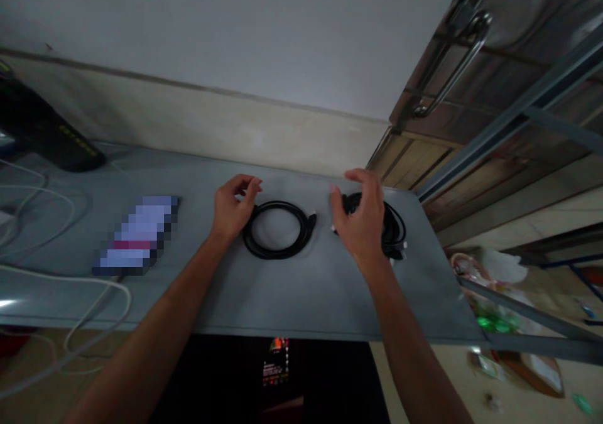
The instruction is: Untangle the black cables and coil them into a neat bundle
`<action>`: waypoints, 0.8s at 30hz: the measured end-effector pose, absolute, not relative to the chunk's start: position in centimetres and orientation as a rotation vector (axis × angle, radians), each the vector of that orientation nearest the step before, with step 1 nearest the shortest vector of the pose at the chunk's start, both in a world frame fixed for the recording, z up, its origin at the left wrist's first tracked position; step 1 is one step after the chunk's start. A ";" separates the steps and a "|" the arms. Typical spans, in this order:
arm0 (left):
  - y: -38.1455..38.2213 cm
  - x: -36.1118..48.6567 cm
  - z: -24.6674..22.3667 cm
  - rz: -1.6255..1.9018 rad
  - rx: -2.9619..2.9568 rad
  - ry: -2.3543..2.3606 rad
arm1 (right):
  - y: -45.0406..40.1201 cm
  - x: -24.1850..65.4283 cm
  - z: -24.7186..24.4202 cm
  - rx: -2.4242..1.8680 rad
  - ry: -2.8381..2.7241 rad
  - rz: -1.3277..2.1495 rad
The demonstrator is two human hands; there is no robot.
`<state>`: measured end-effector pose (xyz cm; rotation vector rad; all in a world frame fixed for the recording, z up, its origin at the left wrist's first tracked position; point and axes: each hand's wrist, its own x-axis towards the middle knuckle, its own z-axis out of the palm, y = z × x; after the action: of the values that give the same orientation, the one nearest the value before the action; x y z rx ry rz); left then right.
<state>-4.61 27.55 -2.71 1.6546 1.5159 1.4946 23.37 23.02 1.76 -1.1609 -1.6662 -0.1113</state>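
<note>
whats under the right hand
Under the right hand lie coiled black cables, with loops and a pale connector tip showing beside it. The hand covers part, so their number cannot be told.

No wording is legible in this scene. Yellow lettering (pixel 78 138) runs along a black object (pixel 40 119) by the left end of the tabletop's (pixel 301 298) back edge, too blurred to make out. On the tabletop's left half, a phone (pixel 141 229) shows a display masked by coarse pixels. Below the front edge, a small lit screen (pixel 276 362) against a dark surface (pixel 334 380) carries pale lines of text (pixel 274 370), too small to read.
</note>
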 end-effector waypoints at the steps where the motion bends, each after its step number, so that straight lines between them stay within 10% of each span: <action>1: 27.5 -4.6 -2.7 1.494 1.656 1.517 | 22.2 24.8 1.5 -1.251 -1.672 -0.143; 12: 27.1 -4.6 -2.8 1.450 1.711 1.502 | 18.1 31.9 -5.2 -1.629 -2.096 -0.081; 24: 27.0 -4.4 -2.9 1.466 1.745 1.447 | 22.0 33.9 3.6 -1.626 -1.594 0.042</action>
<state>-4.41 27.04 -2.88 1.7455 1.4468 1.4662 33.87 22.00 3.57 -1.6256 -1.5937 0.0419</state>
